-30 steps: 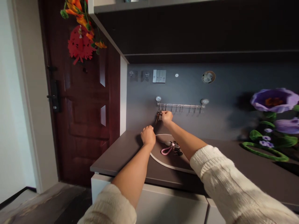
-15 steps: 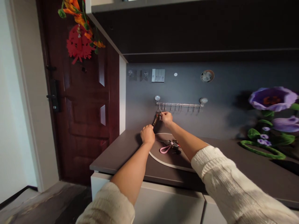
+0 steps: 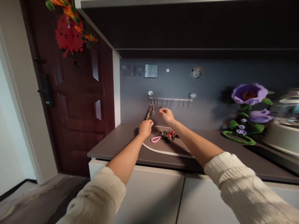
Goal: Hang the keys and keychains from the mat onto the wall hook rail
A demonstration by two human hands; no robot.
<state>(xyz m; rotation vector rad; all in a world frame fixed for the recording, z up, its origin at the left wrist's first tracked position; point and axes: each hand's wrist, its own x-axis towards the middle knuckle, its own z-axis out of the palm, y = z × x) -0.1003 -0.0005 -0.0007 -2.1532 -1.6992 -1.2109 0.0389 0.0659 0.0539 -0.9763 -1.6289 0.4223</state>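
Observation:
A key ring with a dark lettered strap [image 3: 149, 113] hangs from the left end of a clear hook rail [image 3: 171, 99] on the wall. The strap slants down to my left hand [image 3: 146, 128], whose closed fingers are at its lower end. My right hand [image 3: 167, 115] is just right of the key ring and apart from it, fingers curled together with nothing seen in them. Below, a bunch of keys [image 3: 169, 134] with a pink loop [image 3: 156, 139] lies on a pale-rimmed mat [image 3: 161, 151], partly behind my right forearm.
Purple fabric flowers [image 3: 249, 93] stand on the dark counter [image 3: 109, 144] to the right, beside a clear-domed appliance [image 3: 289, 124]. A dark cabinet [image 3: 187, 28] overhangs the counter. Light switches [image 3: 151, 71] are on the wall; a red-brown door [image 3: 79, 124] is at left.
My right hand has come away from the key ring, to the right. The left hand stays at the strap's lower end. The view has shifted right, bringing the domed appliance in.

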